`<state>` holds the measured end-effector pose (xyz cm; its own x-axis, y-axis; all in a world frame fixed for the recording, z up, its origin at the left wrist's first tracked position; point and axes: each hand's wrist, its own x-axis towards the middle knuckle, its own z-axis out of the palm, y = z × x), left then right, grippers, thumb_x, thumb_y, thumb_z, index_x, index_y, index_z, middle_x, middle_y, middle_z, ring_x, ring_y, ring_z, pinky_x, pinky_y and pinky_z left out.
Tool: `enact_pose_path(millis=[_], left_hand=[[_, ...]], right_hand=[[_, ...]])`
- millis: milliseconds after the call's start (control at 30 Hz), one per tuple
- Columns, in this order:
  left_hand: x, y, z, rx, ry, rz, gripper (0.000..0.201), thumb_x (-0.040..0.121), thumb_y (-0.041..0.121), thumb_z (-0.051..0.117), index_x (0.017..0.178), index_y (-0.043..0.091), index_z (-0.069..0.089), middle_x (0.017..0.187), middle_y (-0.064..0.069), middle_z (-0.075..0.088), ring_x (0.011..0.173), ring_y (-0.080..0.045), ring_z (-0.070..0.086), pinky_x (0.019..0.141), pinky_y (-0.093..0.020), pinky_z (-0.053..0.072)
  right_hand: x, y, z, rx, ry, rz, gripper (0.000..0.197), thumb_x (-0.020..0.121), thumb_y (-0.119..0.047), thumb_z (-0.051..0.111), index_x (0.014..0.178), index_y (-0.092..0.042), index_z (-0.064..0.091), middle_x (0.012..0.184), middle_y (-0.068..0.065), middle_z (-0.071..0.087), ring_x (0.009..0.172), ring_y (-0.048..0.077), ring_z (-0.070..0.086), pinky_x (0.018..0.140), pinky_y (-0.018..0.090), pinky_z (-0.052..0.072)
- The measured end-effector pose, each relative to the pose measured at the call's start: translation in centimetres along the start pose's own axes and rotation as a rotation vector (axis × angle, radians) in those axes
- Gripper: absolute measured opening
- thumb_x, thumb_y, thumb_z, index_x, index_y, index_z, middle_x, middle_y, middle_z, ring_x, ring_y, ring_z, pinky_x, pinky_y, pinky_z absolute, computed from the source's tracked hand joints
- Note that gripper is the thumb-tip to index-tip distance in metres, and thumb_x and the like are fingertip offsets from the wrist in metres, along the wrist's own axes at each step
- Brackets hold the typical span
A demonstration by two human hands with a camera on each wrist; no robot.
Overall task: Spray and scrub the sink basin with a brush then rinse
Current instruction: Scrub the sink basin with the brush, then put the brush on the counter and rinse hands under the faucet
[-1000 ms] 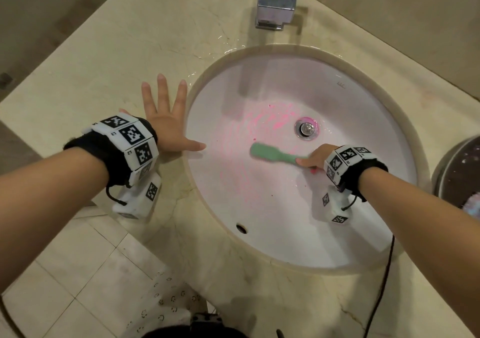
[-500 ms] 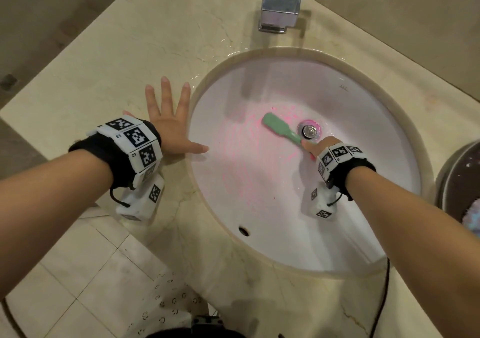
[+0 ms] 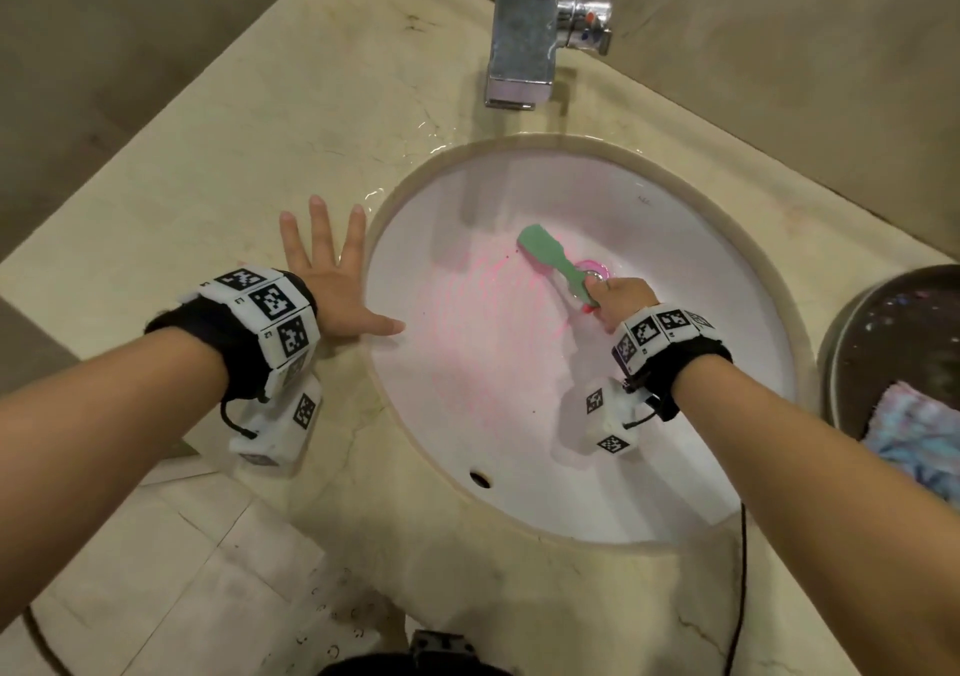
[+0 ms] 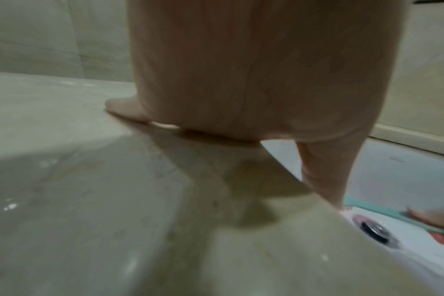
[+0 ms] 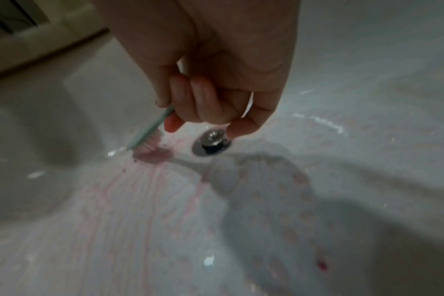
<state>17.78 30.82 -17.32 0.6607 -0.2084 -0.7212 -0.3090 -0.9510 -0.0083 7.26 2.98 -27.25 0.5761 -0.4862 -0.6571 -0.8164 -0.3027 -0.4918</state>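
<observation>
The white oval sink basin (image 3: 701,415) carries pink streaks (image 3: 483,332) across its middle. My right hand (image 3: 618,304) grips the handle of a green brush (image 3: 545,252) whose pink bristles (image 5: 150,143) press on the basin just left of the metal drain (image 5: 212,143). In the right wrist view the fingers (image 5: 198,100) curl round the handle of that brush (image 5: 150,130). My left hand (image 3: 332,280) lies flat with spread fingers on the beige counter (image 3: 234,166) at the basin's left rim, its thumb (image 4: 325,180) over the edge. The drain (image 4: 375,230) and brush (image 4: 383,212) also show in the left wrist view.
A chrome faucet (image 3: 524,36) with its handle (image 3: 587,21) stands behind the basin. A dark round bowl (image 3: 904,343) holding a blue fuzzy cloth (image 3: 919,431) sits at the right edge. An overflow hole (image 3: 479,479) marks the near basin wall. Water wets the counter (image 3: 431,140).
My right hand has pushed the brush from the basin's middle up and away to beside the drain, the head now pointing up-left. My left hand has stayed flat on the counter.
</observation>
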Motion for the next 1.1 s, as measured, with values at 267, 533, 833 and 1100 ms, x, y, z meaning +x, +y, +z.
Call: enact_pose_path(millis=[267, 533, 833, 1100], left_hand=[[1.4, -0.6, 0.5, 0.074, 0.055, 0.043, 0.131, 0.068, 0.078, 0.053, 0.136, 0.017, -0.041, 0.138, -0.023, -0.046, 0.127, -0.05, -0.037, 0.109, -0.062, -0.011], [0.8, -3.9, -3.4, -0.001, 0.156, 0.234, 0.071, 0.086, 0.061, 0.042, 0.145, 0.027, 0.022, 0.153, -0.007, 0.01, 0.135, -0.035, 0.021, 0.105, -0.05, 0.032], [1.6, -10.8, -5.9, -0.194, 0.235, 0.171, 0.049, 0.093, 0.047, 0.045, 0.13, 0.016, 0.05, 0.131, -0.009, 0.045, 0.118, -0.026, 0.05, 0.099, -0.034, 0.04], [2.2, -12.2, -6.9, -0.295, 0.348, 0.17, 0.042, 0.091, 0.044, 0.05, 0.124, 0.018, 0.056, 0.127, -0.004, 0.056, 0.115, -0.024, 0.054, 0.095, -0.033, 0.043]], right_hand=[[-7.3, -3.0, -2.0, 0.103, 0.234, -0.241, 0.042, 0.093, -0.03, 0.052, 0.052, -0.022, 0.053, 0.049, -0.002, 0.05, 0.051, 0.018, 0.045, 0.061, 0.028, 0.041], [-11.3, -10.4, 1.9, -0.038, 0.527, -0.607, 0.032, 0.095, -0.036, 0.049, 0.121, -0.025, 0.064, 0.096, 0.001, 0.07, 0.089, 0.019, 0.06, 0.079, 0.031, 0.048], [-8.2, -19.3, 8.4, -0.57, 0.717, -0.816, 0.027, 0.076, -0.023, 0.071, 0.103, -0.024, 0.072, 0.061, 0.005, 0.049, 0.047, 0.02, 0.042, 0.051, 0.024, 0.025], [-8.1, -21.5, 11.2, -0.716, 0.305, -0.7, 0.047, 0.102, -0.034, 0.029, 0.147, -0.032, 0.022, 0.11, 0.01, 0.047, 0.096, 0.028, 0.051, 0.081, 0.035, 0.036]])
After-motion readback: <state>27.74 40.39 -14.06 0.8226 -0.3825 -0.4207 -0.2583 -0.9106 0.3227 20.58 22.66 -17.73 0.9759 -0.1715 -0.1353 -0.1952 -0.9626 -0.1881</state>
